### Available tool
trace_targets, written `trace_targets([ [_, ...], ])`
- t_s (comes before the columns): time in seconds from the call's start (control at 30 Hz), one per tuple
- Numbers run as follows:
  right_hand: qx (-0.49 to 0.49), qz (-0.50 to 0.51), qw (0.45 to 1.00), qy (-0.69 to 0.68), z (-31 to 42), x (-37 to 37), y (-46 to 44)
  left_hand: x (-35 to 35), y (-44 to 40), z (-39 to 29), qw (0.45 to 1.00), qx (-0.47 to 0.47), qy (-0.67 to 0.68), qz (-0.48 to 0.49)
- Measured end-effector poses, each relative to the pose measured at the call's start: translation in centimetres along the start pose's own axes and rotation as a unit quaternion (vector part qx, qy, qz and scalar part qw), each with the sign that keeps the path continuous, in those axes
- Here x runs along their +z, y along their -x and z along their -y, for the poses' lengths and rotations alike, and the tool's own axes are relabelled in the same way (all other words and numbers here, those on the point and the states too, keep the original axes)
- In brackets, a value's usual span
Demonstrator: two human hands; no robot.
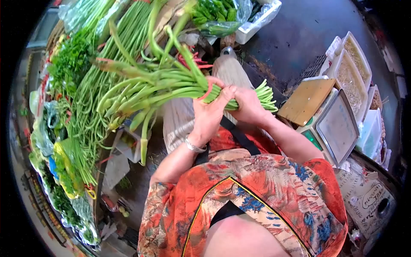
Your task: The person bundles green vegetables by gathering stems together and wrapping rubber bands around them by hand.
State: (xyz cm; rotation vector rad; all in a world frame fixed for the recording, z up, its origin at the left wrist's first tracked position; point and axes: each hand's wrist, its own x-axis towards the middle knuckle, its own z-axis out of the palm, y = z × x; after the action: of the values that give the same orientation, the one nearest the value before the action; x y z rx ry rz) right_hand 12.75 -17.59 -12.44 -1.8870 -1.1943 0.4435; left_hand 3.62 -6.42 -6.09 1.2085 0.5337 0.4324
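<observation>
A thick bunch of green stems that look like garlic scapes [150, 88] lies across my front, its budded tips spreading left and its cut ends pointing right. My left hand [210, 112] is closed on the bunch beside a red tie [209, 89] that circles the stems. Close against it, my right hand [247, 105] wraps the stems near the cut ends. The two hands touch or nearly touch, and the fingers beneath the bunch are hidden. A silvery band [195, 144] sits on my left wrist.
Long green stems [87, 113], leafy greens [70, 64] and bagged vegetables fill the left side. Green peppers [214, 12] and a white foam box [257, 25] stand ahead. At right are a scale [336, 128], a wooden board [306, 100] and white trays [349, 73].
</observation>
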Motion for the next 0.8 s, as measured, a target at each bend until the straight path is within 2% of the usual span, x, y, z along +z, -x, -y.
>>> trace_targets([
  [0.03, 0.006, -0.007, 1.0, 0.0, 0.2, 0.0, 0.1, -0.2, -0.1, -0.1, 0.998, -0.031, 0.061, 0.01],
  [0.07, 0.011, 0.001, 1.0, 0.014, 0.6, -0.2, 0.1, -0.5, -0.1, -0.4, 0.998, -0.029, 0.057, 0.016],
  [0.13, 0.021, 0.001, 0.999, 0.028, 1.0, -0.3, -0.2, -1.0, -0.3, -1.2, 0.989, -0.049, 0.143, -0.004],
  [0.17, 0.01, -0.002, 0.999, 0.04, 1.0, -0.4, -0.1, -1.1, -0.1, -1.9, 0.988, -0.054, 0.139, -0.028],
  [0.2, 0.004, -0.006, 0.998, 0.055, 0.9, -0.6, 0.2, -1.4, -0.2, -2.5, 0.989, -0.037, 0.142, -0.032],
  [0.23, 0.04, 0.039, 0.997, 0.062, 0.9, -1.3, 0.3, -1.8, -0.4, -3.0, 0.988, -0.023, 0.147, -0.034],
  [0.3, 0.003, 0.024, 0.995, 0.092, -0.4, -1.4, 0.4, -3.7, -0.5, -3.4, 0.982, -0.002, 0.185, -0.02],
  [0.37, -0.004, 0.024, 0.993, 0.113, -0.7, -1.5, 0.2, -4.4, -0.5, -4.0, 0.98, 0.036, 0.193, 0.0],
  [0.47, -0.023, 0.01, 0.993, 0.118, -1.3, -1.5, -0.2, -4.9, -0.6, -4.5, 0.982, 0.038, 0.183, -0.021],
  [0.53, -0.043, -0.048, 0.993, 0.1, -2.3, -1.0, -0.2, -5.3, -0.6, -4.8, 0.982, 0.046, 0.184, -0.012],
  [0.63, -0.024, -0.005, 0.993, 0.113, -2.7, -0.9, 0.0, -5.8, -0.6, -4.3, 0.979, 0.029, 0.201, -0.01],
  [0.8, -0.025, 0.013, 0.996, 0.089, -3.1, -0.9, -1.0, -3.9, 0.1, -4.9, 0.988, 0.058, 0.136, -0.037],
])
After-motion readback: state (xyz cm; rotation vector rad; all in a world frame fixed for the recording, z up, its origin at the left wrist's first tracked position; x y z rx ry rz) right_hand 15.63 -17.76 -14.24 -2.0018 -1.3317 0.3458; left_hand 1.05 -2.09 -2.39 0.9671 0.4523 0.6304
